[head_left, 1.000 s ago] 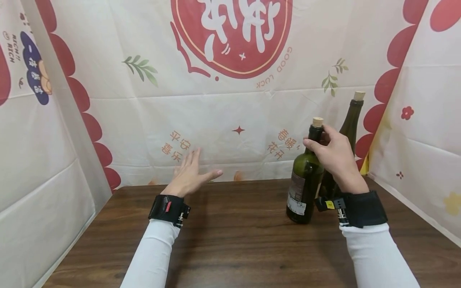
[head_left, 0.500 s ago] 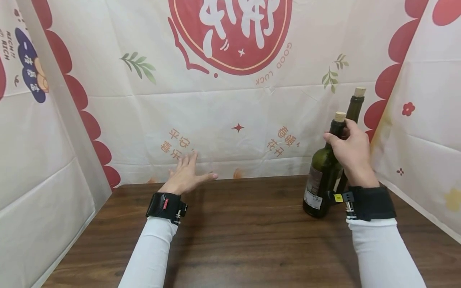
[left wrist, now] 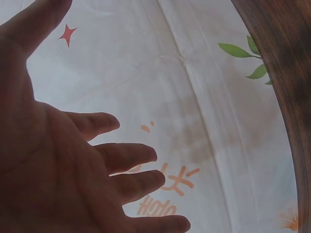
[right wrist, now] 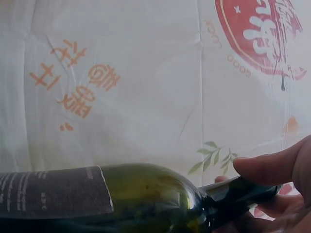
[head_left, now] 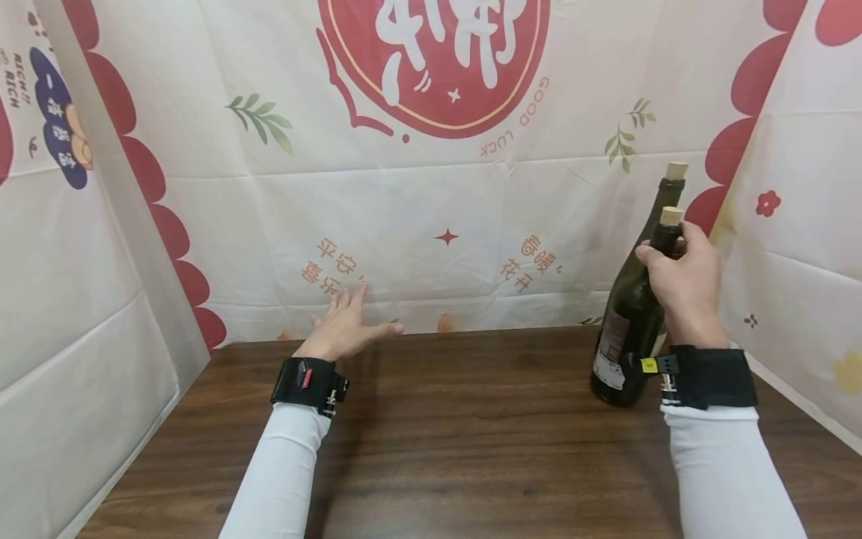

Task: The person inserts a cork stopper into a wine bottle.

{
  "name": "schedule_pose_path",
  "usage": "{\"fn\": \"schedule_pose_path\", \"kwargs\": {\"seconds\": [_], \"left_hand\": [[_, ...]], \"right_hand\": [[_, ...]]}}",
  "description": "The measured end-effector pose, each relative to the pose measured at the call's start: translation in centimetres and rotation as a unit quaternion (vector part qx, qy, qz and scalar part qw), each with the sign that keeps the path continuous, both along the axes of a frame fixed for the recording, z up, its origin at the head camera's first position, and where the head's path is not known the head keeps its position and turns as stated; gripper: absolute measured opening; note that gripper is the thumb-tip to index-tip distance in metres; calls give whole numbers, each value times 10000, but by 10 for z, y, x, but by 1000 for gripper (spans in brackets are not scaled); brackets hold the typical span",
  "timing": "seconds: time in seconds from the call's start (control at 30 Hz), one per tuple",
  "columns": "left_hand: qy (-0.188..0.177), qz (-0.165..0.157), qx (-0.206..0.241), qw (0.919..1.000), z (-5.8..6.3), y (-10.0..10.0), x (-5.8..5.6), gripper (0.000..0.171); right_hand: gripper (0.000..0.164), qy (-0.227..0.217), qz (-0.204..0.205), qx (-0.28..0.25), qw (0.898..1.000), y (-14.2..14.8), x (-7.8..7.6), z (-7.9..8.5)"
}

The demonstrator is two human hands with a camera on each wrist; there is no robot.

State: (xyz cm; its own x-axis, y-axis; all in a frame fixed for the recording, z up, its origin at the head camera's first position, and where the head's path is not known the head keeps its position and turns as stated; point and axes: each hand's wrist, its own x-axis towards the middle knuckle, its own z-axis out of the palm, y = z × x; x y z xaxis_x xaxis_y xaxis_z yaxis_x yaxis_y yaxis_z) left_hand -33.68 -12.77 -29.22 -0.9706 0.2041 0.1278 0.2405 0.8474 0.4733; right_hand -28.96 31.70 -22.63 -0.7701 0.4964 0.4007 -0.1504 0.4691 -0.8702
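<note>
My right hand (head_left: 688, 281) grips a dark green wine bottle (head_left: 633, 314) by its neck, thumb on the near side. A cork (head_left: 670, 216) tops this bottle, which has a dark label (right wrist: 53, 194) with white print. Behind it stands a second, taller corked bottle (head_left: 663, 202), its lower part mostly hidden by the first bottle and my hand. My left hand (head_left: 340, 329) is spread over the far left of the table, fingers extended and holding nothing. In the left wrist view, the palm and fingers (left wrist: 131, 187) show against the white cloth.
A brown wooden table (head_left: 458, 434) lies below both hands. White printed cloth (head_left: 431, 247) rises along the table's back edge, and further cloth panels stand at the left (head_left: 74, 299) and right (head_left: 801, 284).
My right hand has moved the held bottle rightward, so it now overlaps the taller bottle in the head view. The left hand has barely shifted.
</note>
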Motion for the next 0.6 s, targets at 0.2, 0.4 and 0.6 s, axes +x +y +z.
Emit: {"fn": "schedule_pose_path", "kwargs": {"seconds": [0.2,0.4,0.6], "left_hand": [[-13,-21,11,10000,1,-1,0,113],[-44,-5,-23,10000,-1,-4,1,113],[-13,-30,23,10000,0,-4,1,111]], "right_hand": [[62,31,-137,-109,9998,9,2,2],[63,-39,-263,-294,9992,16,2,0],[62,47,-341,-408,9986,22,2,-1]]}}
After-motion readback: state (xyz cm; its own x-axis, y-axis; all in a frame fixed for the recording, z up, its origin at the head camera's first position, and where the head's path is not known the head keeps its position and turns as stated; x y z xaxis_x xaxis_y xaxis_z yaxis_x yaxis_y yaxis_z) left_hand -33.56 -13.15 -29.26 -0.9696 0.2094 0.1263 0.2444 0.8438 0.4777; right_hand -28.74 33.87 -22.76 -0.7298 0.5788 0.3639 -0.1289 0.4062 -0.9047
